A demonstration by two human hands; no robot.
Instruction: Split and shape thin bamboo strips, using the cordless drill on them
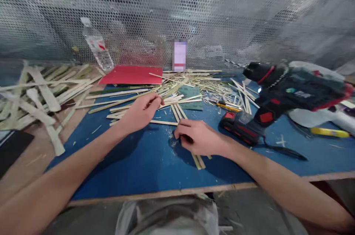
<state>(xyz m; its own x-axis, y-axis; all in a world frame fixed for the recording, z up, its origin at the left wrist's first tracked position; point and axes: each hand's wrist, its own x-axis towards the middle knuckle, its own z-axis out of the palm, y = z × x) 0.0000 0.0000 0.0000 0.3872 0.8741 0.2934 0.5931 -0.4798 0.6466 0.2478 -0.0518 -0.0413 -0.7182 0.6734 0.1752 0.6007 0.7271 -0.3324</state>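
Head view: at frame centre a thin strip (183,101) is pinched between closed fingertips of the left hand (141,111). Lower right of it, diagonal slats (180,112) are covered by the nearer right hand (198,137), fingers curled; whether they are gripped cannot be told.

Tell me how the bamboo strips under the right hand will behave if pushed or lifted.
The bamboo strips look thin and narrow, so probably light and a bit springy when lifted by one end. They lie flat on the blue mat, so they should slide, not roll. The right hand rests on them.
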